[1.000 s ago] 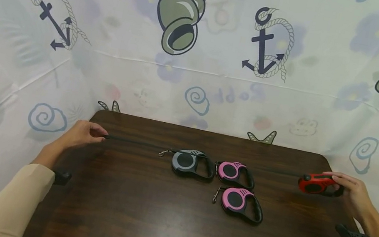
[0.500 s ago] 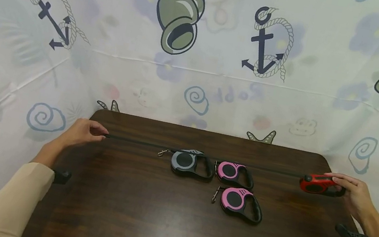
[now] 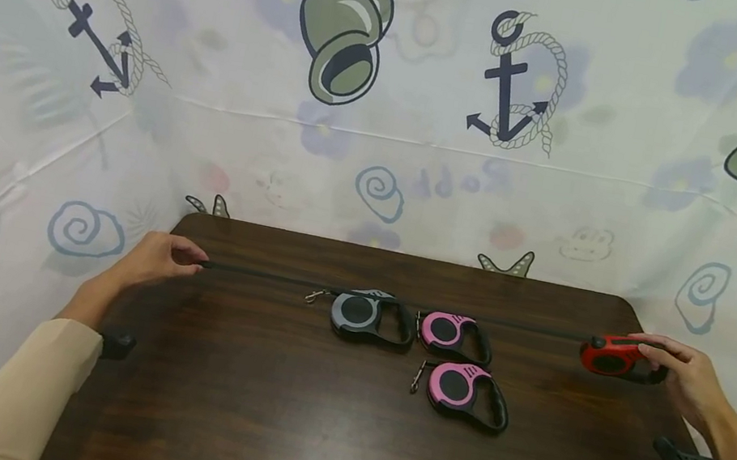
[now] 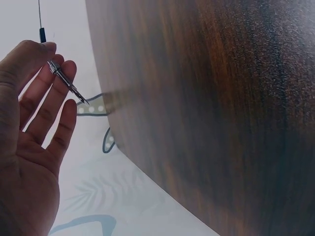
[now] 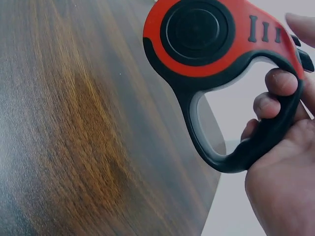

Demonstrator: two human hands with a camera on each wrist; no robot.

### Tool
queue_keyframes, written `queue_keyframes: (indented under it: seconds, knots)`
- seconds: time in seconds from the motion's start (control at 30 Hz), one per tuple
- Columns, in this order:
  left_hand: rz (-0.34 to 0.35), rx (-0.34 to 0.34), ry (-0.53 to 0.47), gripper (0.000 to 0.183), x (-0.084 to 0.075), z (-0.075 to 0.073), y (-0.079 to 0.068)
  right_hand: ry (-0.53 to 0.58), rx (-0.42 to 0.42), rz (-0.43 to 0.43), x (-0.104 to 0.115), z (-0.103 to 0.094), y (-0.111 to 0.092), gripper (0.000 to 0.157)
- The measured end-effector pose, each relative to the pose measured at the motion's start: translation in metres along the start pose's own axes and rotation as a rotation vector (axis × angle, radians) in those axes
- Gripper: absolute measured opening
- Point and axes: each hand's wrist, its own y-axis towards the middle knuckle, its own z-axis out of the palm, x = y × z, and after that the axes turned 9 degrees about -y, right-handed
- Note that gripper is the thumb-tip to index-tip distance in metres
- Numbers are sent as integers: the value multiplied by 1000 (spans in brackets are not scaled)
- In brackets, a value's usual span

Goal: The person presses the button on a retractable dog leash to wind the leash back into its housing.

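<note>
My right hand (image 3: 686, 380) grips the black looped handle of a red retractable dog leash (image 3: 611, 356), fingers curled through the loop in the right wrist view. From its casing a dark leash cord (image 3: 271, 276) runs taut across the back of the table to my left hand (image 3: 163, 264). There, thumb and fingers pinch the cord's end, and a metal clip (image 4: 69, 83) hangs by the fingertips in the left wrist view. Under the cord lie a grey retractable leash (image 3: 356, 310) and a pink one (image 3: 444, 330); a second pink leash (image 3: 454, 385) lies nearer me.
The brown wooden table (image 3: 274, 427) has rounded far corners. Behind it and at both sides hangs a white printed cloth (image 3: 240, 158) with shells and anchors. Small metal clips (image 3: 315, 296) stick out left of the resting leashes.
Both hands stay nearly in place with the cord stretched between them. The red leash shifts very slightly, and the whole head view drifts a little to the left.
</note>
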Motion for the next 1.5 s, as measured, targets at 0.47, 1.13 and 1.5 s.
queue_keyframes:
  seconds: [0.47, 1.13, 1.5]
  knots:
    - [60, -24, -21, 19, -8, 8, 4, -86, 39, 41, -1, 7, 2, 32]
    - [62, -15, 12, 17, -26, 17, 15, -350, 44, -20, 8, 23, 12, 34]
    - [66, 2, -34, 17, -35, 22, 18, -330, 56, -43, 12, 35, 13, 33]
